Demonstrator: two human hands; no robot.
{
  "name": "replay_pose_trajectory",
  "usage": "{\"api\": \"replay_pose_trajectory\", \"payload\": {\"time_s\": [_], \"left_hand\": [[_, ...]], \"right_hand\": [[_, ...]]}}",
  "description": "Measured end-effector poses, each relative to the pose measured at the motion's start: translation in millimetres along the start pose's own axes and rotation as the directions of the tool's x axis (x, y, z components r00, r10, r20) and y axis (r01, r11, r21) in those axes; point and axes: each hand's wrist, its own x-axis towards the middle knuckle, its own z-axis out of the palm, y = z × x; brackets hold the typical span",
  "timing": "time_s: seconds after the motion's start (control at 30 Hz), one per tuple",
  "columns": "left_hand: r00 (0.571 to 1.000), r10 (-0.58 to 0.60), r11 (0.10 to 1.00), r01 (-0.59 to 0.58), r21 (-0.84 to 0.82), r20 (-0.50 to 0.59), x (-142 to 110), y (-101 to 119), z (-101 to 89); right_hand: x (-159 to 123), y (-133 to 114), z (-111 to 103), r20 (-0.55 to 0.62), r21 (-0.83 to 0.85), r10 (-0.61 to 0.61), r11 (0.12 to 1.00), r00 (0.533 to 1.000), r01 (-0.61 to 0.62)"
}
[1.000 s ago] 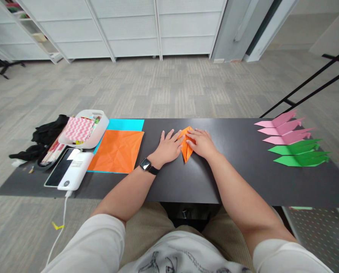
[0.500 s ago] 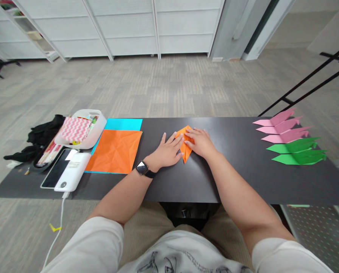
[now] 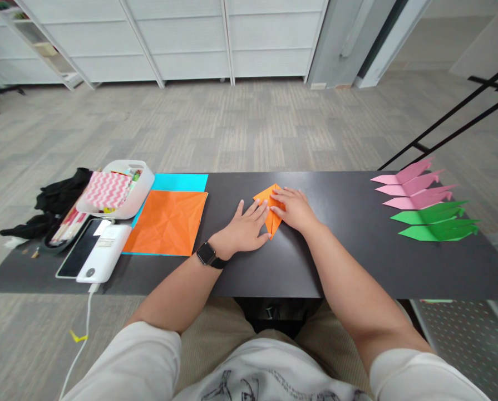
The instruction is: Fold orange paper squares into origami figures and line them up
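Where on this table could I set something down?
The widest bare patch lies between the right hand and the pink and green folded papers; a narrow one separates the left hand from the orange sheet. The left end is crowded with phone, white basket and black cloth. Mid-table, both hands touch the orange fold.

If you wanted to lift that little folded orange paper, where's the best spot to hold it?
I'd pinch the folded orange paper by its far left edge, coming from the far side of the table: it lies thin and flat, and that edge shows uncovered.
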Motion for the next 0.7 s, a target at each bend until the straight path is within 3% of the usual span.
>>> {"api": "replay_pose_trajectory", "payload": {"time_s": [0.2, 0.33, 0.5, 0.7], "left_hand": [[0.999, 0.032, 0.999, -0.031, -0.011, 0.043, -3, -2, -3.4], [0.997, 0.078, 0.996, -0.077, -0.040, 0.009, 0, -3, -6.4], [0.994, -0.012, 0.999, 0.008, -0.037, -0.113, 11, 2, 1.0], [0.986, -0.065, 0.998, 0.060, -0.036, -0.154, 20, -1, 11.8]], "right_hand": [[0, 0, -1, 0.003, -0.001, -0.005, 1.000, 1.000, 0.005], [0, 1, 1, -0.007, -0.007, -0.007, 1.000, 1.000, 0.007], [1, 2, 3, -0.023, -0.008, -0.013, 1.000, 1.000, 0.013], [1, 2, 2, -0.011, -0.003, -0.015, 1.000, 1.000, 0.015]]}}
